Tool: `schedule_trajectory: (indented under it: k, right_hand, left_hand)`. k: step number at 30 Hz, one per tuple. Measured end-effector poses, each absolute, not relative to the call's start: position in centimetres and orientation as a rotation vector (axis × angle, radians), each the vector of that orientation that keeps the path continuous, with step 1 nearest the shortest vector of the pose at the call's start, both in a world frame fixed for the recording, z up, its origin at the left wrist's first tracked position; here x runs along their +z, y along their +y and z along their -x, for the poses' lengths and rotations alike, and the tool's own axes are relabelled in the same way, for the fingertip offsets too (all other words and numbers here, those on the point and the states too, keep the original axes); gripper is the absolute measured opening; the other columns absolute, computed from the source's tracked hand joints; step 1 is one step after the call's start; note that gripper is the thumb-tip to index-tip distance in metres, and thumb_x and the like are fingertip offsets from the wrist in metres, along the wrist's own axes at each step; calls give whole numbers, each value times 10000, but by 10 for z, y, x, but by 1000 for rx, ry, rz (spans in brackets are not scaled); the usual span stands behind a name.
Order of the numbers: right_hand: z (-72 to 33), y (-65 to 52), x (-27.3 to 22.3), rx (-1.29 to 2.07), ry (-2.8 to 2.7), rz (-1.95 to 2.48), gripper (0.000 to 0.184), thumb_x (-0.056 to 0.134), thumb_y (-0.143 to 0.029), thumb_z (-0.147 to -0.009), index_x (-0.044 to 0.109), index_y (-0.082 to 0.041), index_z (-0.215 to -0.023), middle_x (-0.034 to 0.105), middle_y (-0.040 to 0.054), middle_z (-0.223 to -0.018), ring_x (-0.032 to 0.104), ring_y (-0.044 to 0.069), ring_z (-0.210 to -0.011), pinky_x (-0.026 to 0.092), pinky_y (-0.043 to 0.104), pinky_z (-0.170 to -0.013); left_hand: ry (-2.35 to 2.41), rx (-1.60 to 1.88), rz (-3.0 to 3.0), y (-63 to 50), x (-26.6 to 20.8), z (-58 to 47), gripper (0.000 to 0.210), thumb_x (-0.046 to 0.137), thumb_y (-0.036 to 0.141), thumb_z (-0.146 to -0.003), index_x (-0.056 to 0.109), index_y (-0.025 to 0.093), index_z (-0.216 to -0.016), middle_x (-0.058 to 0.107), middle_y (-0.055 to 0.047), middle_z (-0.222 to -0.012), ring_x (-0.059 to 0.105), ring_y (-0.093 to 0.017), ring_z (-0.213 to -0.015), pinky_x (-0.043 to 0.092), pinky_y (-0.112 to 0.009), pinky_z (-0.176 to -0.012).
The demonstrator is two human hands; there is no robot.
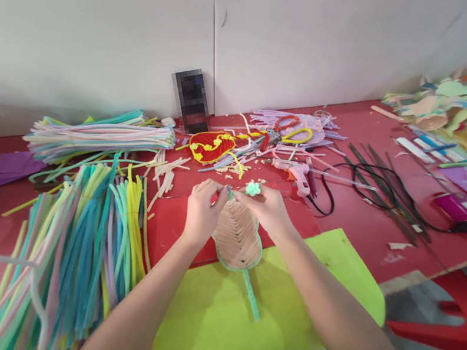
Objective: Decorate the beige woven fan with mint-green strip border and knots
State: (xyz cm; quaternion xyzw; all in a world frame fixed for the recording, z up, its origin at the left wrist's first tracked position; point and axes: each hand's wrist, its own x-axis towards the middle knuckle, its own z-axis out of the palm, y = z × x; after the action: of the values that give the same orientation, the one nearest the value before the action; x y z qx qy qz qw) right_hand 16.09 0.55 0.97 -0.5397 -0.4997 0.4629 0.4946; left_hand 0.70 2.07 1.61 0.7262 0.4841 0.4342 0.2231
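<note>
A leaf-shaped hand fan (238, 237) of pale pink pipe cleaners, with a mint-green rim and handle, lies in front of me, handle toward me. My left hand (204, 210) is closed in a pinch at the fan's top tip, where a small bit of green shows. My right hand (268, 209) is closed beside it at the top right edge. From its fingers sticks out a mint-green flower (252, 188); its stem is hidden. Beneath the handle is a lime-green sheet (208, 322).
Pipe-cleaner bundles (94, 252) fill the left side. Behind my hands lie a red fan with yellow flowers (213, 145), scissors (296, 136) and scraps. A pink glue gun (301, 178) with a black cord (362, 192) is at right. A dark pixelated object (191, 101) stands against the wall.
</note>
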Motion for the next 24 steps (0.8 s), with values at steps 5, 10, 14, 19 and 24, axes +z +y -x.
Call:
schedule_trajectory:
  k: [5,10,14,19,24]
  right_hand:
    - [-161,7,7,1150,-1144,1272,247,719,-398,-689,707,-193,-826,737,42,-840,677,216,-846,506,329,-799]
    - [-163,10,5,1120,-1101,1271,239,725,-401,-683,706,-198,-809,738,38,-839,679,217,-850,506,342,-824]
    - [-165,10,6,1106,-1118,1278,244,722,-406,-689,707,-202,-821,737,39,-845,678,217,-858,499,352,-840]
    - [-165,11,4,1099,-1127,1307,262,727,-417,-679,701,-192,-810,735,43,-831,677,225,-851,499,360,-833]
    - [-165,12,1,1107,-1130,1283,270,723,-416,-684,699,-194,-836,733,44,-848,677,224,-862,500,362,-842]
  left_hand:
    - [1256,1146,-1919,24,12,-5,280,423,308,-919,511,180,-687,541,5,-677,504,-131,-676,382,-285,-707]
    - [1211,1184,-1749,26,8,-5,364,289,349,-962,538,177,-759,572,-31,-778,533,-145,-745,408,-293,-732]
    - [1259,1172,-1782,26,9,-5,261,391,317,-934,517,179,-752,543,-12,-756,516,-138,-734,400,-278,-710]
    - [1202,1201,-1862,26,12,-7,132,441,211,-905,518,177,-802,531,-12,-807,509,-135,-795,395,-271,-745]
    - [1180,1196,-1875,26,11,-6,131,442,215,-906,517,179,-806,531,-15,-807,507,-140,-794,396,-278,-744]
